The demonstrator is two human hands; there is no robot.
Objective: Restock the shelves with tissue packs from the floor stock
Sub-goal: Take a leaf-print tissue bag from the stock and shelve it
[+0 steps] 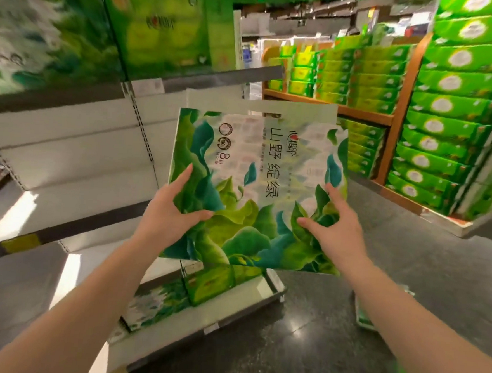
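Note:
A large flat tissue pack (257, 172), white with green and teal leaves and black lettering, hangs in the air in front of me. My left hand (173, 210) grips its lower left edge, thumb on the printed face. My right hand (335, 227) grips the lower right part, thumb on the front and fingers spread. The pack is level with a white middle shelf (75, 157) on the left. On the bottom shelf (230, 304) below it lie a green pack (212, 283) and a leaf-printed pack (158, 302).
Green tissue packs (162, 35) stand on the upper shelf. To the right, a wooden display (398, 115) holds several stacked green packs (447, 127). A pack lies on the dark floor (314, 351) behind my right forearm (364, 314).

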